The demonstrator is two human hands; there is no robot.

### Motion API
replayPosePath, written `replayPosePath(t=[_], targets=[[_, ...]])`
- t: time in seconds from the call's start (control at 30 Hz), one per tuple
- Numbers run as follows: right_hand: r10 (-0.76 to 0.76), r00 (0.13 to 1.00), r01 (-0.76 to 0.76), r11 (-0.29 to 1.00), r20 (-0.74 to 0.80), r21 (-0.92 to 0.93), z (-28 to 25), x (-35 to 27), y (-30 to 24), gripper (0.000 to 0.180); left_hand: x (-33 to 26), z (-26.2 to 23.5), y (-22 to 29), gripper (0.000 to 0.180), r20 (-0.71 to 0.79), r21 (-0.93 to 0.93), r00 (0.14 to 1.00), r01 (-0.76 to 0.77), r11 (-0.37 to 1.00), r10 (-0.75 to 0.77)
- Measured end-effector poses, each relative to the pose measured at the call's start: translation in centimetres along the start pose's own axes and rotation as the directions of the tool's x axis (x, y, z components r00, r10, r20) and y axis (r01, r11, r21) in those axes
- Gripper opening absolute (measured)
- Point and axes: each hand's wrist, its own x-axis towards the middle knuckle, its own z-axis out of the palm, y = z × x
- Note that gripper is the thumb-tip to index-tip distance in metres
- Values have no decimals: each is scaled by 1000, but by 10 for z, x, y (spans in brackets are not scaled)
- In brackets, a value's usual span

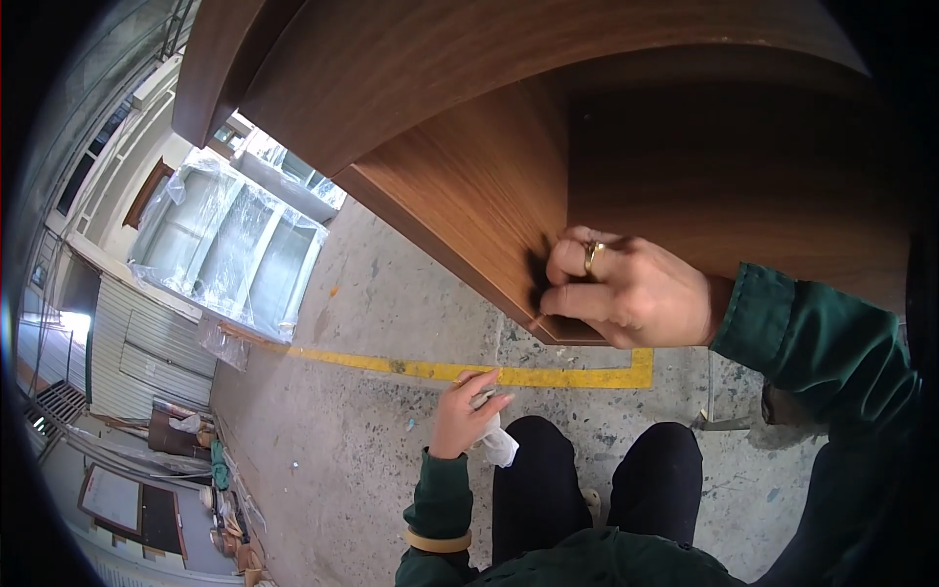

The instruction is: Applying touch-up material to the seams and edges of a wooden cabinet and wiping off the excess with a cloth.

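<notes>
My right hand, with a ring on one finger, is closed at the inner face of a brown wood-grain side panel, close to its lower front corner. Its fingers are curled in a pinch; a thin tip shows by the panel's edge, but I cannot make out what it belongs to. Lower and to the left, my left hand is closed over a crumpled white cloth or tissue, which hangs out beside my knee. Something small may also lie between its fingers, too small to name. The panel belongs to an open-fronted brown cabinet.
Film-wrapped pale furniture stands at the left. Yellow tape crosses the speckled concrete floor. Clutter and boards line the lower left wall. A metal leg or bracket stands right of my knees.
</notes>
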Motion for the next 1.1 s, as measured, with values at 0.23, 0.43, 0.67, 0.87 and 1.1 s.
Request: replayPosePath(t=[0.23,0.43,0.67,0.87,1.1], targets=[[24,1000,-24,1000,16,-16,-1,-3,-2,21,3,3,3,39,21,-17,999,27,999,-27],[0,1000,0,1000,-8,-30,8,-8,2,13,3,0,0,39,10,-13,1000,22,1000,-21],[57,998,-56,998,-33,31,2,-3,2,18,4,-1,3,39,22,-15,999,40,999,-40],[-7,1000,8,999,24,-35,4,-9,3,14,3,-1,2,41,14,-13,1000,19,1000,-18],[32,997,-32,999,-66,3,-5,-2,1,11,3,-1,1,41,6,22,1000,9,1000,-9]])
